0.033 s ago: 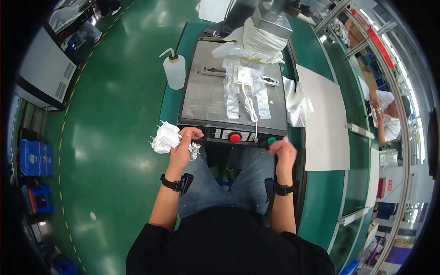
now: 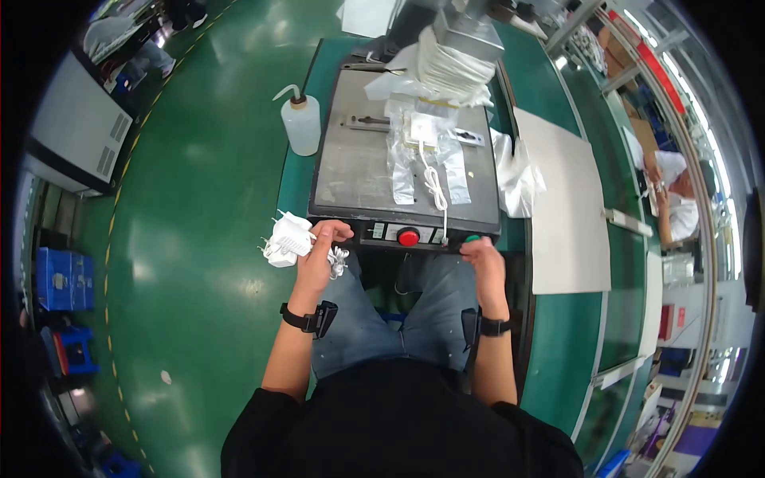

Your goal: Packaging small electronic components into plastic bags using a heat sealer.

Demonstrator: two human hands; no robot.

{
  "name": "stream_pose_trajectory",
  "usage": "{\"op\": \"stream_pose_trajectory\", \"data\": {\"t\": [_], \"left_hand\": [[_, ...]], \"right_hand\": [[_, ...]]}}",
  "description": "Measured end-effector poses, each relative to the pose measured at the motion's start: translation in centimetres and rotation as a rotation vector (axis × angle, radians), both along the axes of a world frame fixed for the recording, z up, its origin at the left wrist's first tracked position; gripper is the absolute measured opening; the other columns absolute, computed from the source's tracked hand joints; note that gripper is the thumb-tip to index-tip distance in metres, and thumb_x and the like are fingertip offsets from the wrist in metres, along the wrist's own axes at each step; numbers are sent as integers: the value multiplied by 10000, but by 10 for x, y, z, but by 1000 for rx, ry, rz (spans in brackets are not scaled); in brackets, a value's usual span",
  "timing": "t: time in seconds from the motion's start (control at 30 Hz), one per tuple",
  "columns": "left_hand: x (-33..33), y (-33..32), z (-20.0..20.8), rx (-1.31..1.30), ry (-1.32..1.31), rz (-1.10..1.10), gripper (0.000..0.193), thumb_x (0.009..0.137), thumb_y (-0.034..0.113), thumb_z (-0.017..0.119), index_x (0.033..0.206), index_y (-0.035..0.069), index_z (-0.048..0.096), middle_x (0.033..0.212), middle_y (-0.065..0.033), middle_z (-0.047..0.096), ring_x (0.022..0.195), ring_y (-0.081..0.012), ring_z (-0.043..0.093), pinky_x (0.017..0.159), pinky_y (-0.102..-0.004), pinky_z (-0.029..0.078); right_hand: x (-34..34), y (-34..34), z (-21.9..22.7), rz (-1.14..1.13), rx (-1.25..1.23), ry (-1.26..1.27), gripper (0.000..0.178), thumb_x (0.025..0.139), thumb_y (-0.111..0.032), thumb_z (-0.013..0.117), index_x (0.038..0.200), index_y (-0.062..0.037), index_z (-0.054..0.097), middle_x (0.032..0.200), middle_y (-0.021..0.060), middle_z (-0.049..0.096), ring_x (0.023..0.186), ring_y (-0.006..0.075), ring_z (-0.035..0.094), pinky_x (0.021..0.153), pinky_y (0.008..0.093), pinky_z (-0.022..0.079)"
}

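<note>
hands (right) (image 2: 488,264) | shifted slightly left | now hiding more of the green button (image 2: 472,238)

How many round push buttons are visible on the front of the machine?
2: a red button near the middle and a green button by the right hand, which may hide others.

There are two buttons (image 2: 408,237) and one bottle (image 2: 303,127).
</note>
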State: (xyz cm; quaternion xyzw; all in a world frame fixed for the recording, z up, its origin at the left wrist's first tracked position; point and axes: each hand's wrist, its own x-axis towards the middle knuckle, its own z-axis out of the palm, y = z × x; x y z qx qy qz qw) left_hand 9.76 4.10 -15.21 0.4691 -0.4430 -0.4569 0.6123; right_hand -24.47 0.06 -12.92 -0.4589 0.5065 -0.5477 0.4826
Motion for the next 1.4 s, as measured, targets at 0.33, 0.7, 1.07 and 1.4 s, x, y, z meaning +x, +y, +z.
{"op": "stream_pose_trajectory", "data": {"t": [0.33,0.7,1.07,1.4], "left_hand": [[4,33,28,63,177,35,358,1086,332,481,1114,20,656,861,-82,650,788,-166,608,756,-300,497],[-33,48,31,109,72,-64,382,1078,328,462,1128,-10,633,864,-107,647,746,-151,597,694,-266,472],[-71,20,80,-101,63,-135,550,1084,304,462,1525,-5,344,1025,-137,631,723,-140,597,600,-250,483],[-78,-53,104,-53,188,-251,610,1064,238,513,1575,26,256,1136,-143,617,817,-159,626,558,-247,504]], "right_hand": [[33,19,178,692,-370,394,206,925,-169,745,837,-16,639,789,99,629,691,245,636,614,331,487],[1,107,283,507,-1115,369,327,889,-228,770,682,-90,558,659,19,514,491,151,491,451,268,317],[-35,107,277,337,-829,50,287,936,-208,719,713,-89,583,687,21,512,527,164,518,457,289,341],[-55,112,278,258,-803,-50,298,969,-224,690,720,-98,586,688,15,492,533,167,516,460,297,349]]}}
